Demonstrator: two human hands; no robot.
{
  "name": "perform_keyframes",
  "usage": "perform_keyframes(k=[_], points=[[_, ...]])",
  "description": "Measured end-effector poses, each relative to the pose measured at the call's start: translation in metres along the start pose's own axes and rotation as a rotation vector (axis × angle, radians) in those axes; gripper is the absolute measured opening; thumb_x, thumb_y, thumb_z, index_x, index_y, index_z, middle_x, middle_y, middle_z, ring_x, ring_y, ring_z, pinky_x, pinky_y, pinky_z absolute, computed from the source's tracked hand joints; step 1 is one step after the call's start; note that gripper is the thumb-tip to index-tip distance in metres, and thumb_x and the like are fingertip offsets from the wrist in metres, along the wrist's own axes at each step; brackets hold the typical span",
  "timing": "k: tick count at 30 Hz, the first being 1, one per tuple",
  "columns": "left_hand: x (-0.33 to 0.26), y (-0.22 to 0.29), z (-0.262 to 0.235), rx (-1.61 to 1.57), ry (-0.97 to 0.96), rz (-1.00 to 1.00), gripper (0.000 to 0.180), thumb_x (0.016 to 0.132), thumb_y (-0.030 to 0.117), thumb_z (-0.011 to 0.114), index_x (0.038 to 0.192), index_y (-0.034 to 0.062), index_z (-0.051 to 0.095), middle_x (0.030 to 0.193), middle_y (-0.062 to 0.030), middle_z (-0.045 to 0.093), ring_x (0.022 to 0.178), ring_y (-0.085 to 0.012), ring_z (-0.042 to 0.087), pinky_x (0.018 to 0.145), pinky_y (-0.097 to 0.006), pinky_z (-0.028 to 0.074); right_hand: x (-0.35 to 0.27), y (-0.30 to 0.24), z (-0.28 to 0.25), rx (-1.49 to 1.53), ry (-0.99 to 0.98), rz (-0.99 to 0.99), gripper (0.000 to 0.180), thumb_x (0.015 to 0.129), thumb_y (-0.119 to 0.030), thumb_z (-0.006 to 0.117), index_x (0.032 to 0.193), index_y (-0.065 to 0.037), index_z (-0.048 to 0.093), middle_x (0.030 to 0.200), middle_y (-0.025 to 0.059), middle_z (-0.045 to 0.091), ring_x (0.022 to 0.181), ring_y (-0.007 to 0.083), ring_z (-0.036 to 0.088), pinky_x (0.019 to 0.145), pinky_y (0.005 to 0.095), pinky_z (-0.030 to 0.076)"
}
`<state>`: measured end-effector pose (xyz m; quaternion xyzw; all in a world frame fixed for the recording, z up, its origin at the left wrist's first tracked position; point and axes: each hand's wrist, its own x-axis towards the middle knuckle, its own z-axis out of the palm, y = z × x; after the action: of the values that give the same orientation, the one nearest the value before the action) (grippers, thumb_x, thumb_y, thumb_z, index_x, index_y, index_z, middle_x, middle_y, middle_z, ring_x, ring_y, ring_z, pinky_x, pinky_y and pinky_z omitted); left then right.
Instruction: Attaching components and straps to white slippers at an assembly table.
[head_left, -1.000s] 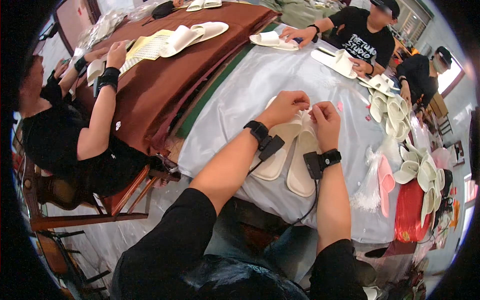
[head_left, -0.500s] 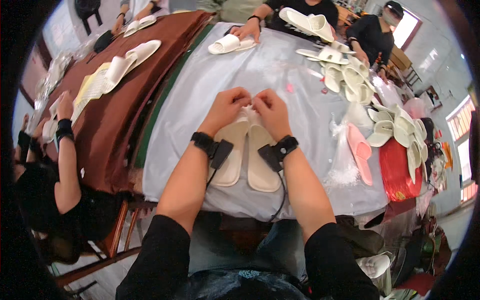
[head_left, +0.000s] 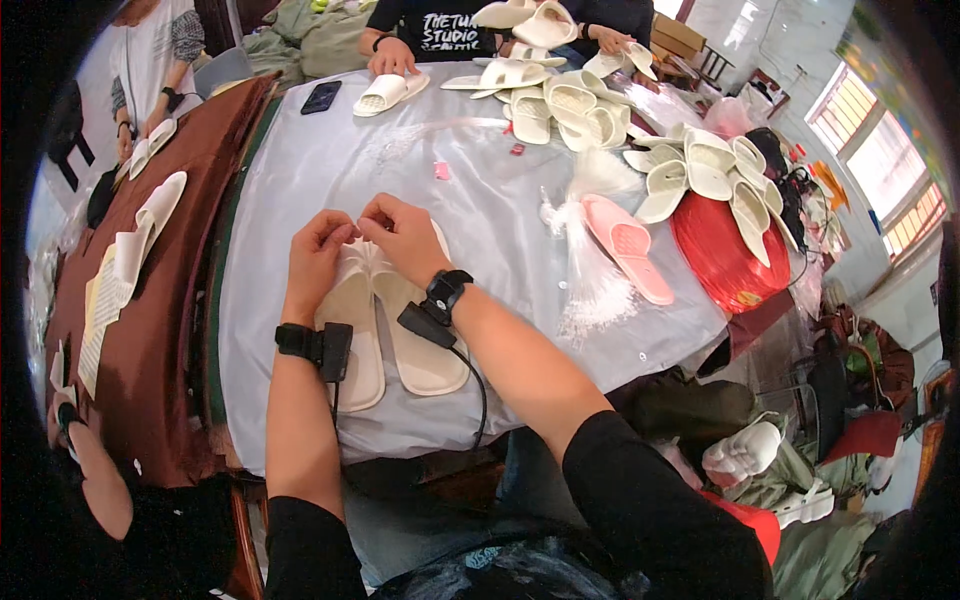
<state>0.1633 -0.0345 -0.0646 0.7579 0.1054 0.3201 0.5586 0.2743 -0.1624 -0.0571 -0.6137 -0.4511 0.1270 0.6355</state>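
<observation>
In the head view, two bare hands meet over a worktable sheeted in silvery plastic (head_left: 270,230), a few steps from where I stand. A left beige slide slipper (head_left: 362,375) and a right beige slide slipper (head_left: 432,367) lie side by side on it, footbeds up, between the hands and the worker's body. Each long axis runs from a heel near the worker to a far end beneath the hands; the left one points almost straight away, the right one slants inward, so the gap narrows toward the fingers. The left hand (head_left: 320,255) is nearer the left slipper, the right hand (head_left: 405,240) nearer the right one. Both are nearly closed, thumbs and curled fingertips drawn together and almost meeting; whether they pinch anything thin, I cannot tell. Off to the right, a pink slipper (head_left: 628,250) lies next to clear plastic strands (head_left: 600,302), a red coil (head_left: 725,265) beyond it
</observation>
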Motion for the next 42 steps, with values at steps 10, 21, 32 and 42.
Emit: perform_keyframes(k=[10,21,32,42], points=[[0.002,0.001,0.001,0.024,-0.048,-0.001,0.01,0.093,0.007,0.056,0.093,-0.0004,0.063,0.086,-0.0031,0.064,0.081,-0.011,0.058,0.074,-0.024,0.046,0.004,0.003,-0.005,0.057,0.032,0.015,0.01,0.088,-0.01,0.063,0.09,0.0,0.062,0.076,0.003,0.064,0.068,0.0083,0.057,0.066,0.0242,0.047],[0.0,-0.001,-0.001,0.005,-0.053,-0.01,0.008,0.091,0.006,0.058,0.093,0.001,0.064,0.082,0.0013,0.062,0.078,-0.0071,0.054,0.07,-0.023,0.044,0.002,0.001,-0.002,0.01,-0.068,0.04,0.012,0.089,-0.011,0.062,0.088,0.001,0.06,0.078,0.0037,0.065,0.071,0.0084,0.06,0.067,0.024,0.049],[0.001,-0.001,-0.005,-0.078,0.124,0.016,0.009,0.096,0.012,0.051,0.099,0.0051,0.057,0.08,-0.0039,0.065,0.074,-0.0106,0.056,0.066,-0.024,0.043,0.007,0.007,0.003,0.216,0.054,0.057,0.012,0.088,-0.011,0.062,0.086,0.001,0.061,0.071,0.0048,0.063,0.064,0.0099,0.058,0.061,0.0248,0.046],[0.0,0.006,-0.013,-0.305,0.376,0.066,0.011,0.099,0.017,0.049,0.101,0.0064,0.052,0.082,-0.0067,0.067,0.073,-0.0112,0.059,0.067,-0.025,0.045,-0.03,-0.055,-0.033,-0.572,-0.014,-0.365,0.031,0.085,-0.01,0.064,0.115,-0.007,0.06,0.111,0.0126,0.061,0.103,0.03,0.055,0.087,0.0394,0.046]])
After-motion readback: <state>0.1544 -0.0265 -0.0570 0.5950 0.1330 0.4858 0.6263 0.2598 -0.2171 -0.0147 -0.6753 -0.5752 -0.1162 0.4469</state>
